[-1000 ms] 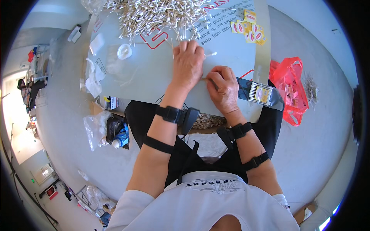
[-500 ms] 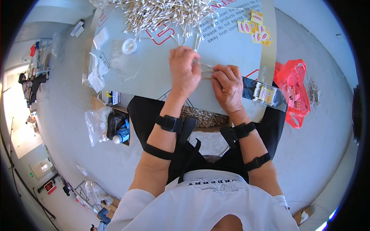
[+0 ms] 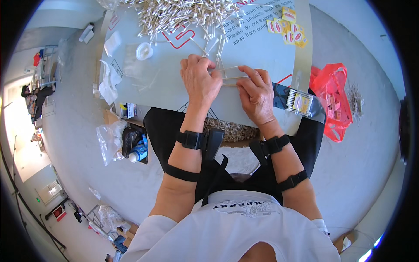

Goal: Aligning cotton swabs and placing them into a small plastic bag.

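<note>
Several cotton swabs [image 3: 229, 78] lie roughly level between my two hands. My right hand [image 3: 258, 97] is closed, thumb and fingers pinching their right ends. Curled inward, my left hand [image 3: 200, 82] has its fingertips at some loose swabs below the big heap of cotton swabs [image 3: 183, 17]; its thumb is beside the left ends of the level ones. Its exact grip is partly hidden by its own fingers. Just right of my right hand, a clear pack of swabs [image 3: 300, 104] with a yellow label rests on a dark strip at the table's edge.
Yellow labels [image 3: 290, 30] are spread at the table's [image 3: 174, 94] far right. A small white round lid [image 3: 144, 52] and crumpled white tissue [image 3: 110, 81] are on the left. A red plastic bag [image 3: 335, 98] hangs off the right side. Below the table edge is a box of swabs [image 3: 231, 132].
My left hand has shifted slightly left, its fingers curling at the loose swabs. My right fingers have risen a little on the level swabs.
</note>
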Motion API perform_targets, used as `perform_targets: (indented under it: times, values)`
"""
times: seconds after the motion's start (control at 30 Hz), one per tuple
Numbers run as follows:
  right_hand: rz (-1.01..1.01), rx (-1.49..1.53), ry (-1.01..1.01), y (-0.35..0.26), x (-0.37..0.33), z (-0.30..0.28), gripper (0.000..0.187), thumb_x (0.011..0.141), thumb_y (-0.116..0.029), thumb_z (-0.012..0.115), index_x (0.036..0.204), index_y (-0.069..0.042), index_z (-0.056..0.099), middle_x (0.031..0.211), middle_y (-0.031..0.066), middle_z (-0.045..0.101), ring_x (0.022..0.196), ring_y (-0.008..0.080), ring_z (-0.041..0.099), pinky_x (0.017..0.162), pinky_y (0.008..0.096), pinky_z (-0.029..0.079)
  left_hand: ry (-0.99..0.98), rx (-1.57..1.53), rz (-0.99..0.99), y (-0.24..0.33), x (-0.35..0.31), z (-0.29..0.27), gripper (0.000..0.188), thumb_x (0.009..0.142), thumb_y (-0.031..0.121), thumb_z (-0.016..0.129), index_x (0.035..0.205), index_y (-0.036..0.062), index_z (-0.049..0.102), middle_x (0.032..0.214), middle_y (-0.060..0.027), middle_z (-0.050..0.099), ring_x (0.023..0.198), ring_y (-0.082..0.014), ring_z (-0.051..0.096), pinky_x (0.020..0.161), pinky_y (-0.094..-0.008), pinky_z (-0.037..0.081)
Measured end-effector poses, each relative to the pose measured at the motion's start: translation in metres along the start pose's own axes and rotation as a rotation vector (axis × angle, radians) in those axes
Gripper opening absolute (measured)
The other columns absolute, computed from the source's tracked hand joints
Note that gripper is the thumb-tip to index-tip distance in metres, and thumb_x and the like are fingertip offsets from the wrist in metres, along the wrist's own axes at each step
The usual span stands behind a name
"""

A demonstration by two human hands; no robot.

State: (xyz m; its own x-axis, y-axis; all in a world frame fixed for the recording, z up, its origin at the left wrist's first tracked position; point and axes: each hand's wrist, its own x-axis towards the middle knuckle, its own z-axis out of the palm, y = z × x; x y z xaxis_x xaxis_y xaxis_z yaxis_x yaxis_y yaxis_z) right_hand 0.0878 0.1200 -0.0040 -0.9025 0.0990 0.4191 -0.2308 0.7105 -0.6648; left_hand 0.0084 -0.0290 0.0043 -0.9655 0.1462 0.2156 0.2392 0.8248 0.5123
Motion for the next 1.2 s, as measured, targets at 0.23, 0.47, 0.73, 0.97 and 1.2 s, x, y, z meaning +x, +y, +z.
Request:
perform_targets:
  times: [0.23,0.47,0.73,0.97,1.2]
  values:
    - [0.041,0.016,-0.016,0.001,-0.001,-0.001,0.016,0.068,0.001,0.065,0.083,-0.005,0.065,0.118,0.0094,0.062,0.102,0.0315,0.055,0.088,0.0405,0.047,-0.066,0.009,0.109,-0.004,-0.002,-0.005,0.008,0.067,0.004,0.068,0.071,0.0089,0.063,0.091,-0.0049,0.056,0.095,-0.0304,0.049,0.084,-0.0423,0.040]
    - [0.075,0.081,0.025,0.004,-0.003,-0.002,0.020,0.064,0.004,0.066,0.082,-0.005,0.064,0.116,0.0095,0.061,0.098,0.0308,0.055,0.083,0.0391,0.049,-0.058,-0.074,0.216,0.010,0.005,-0.013,0.012,0.067,0.002,0.073,0.072,0.0098,0.065,0.089,-0.0028,0.056,0.095,-0.0282,0.050,0.083,-0.0407,0.039]
    - [0.076,0.100,0.035,0.002,-0.002,-0.003,0.021,0.063,0.003,0.067,0.083,-0.004,0.064,0.115,0.0090,0.061,0.096,0.0306,0.055,0.082,0.0404,0.049,-0.152,-0.008,0.205,0.013,0.002,-0.006,0.012,0.070,0.005,0.075,0.078,0.0097,0.069,0.093,-0.0020,0.058,0.097,-0.0269,0.051,0.087,-0.0396,0.040]
    - [0.056,0.045,0.096,0.006,-0.003,0.003,0.013,0.074,0.000,0.068,0.085,-0.004,0.064,0.108,0.0084,0.064,0.094,0.0305,0.057,0.080,0.0395,0.050,-0.141,-0.021,0.203,0.009,0.000,-0.003,0.013,0.069,0.004,0.076,0.078,0.0095,0.069,0.093,-0.0019,0.058,0.096,-0.0272,0.051,0.087,-0.0393,0.041]
    - [0.061,0.039,0.089,0.006,-0.004,0.003,0.013,0.074,0.000,0.068,0.085,-0.004,0.064,0.107,0.0086,0.064,0.094,0.0307,0.057,0.079,0.0396,0.050,-0.135,-0.037,0.211,0.008,0.000,-0.003,0.013,0.069,0.004,0.076,0.078,0.0094,0.069,0.091,-0.0021,0.058,0.095,-0.0275,0.051,0.087,-0.0391,0.041]
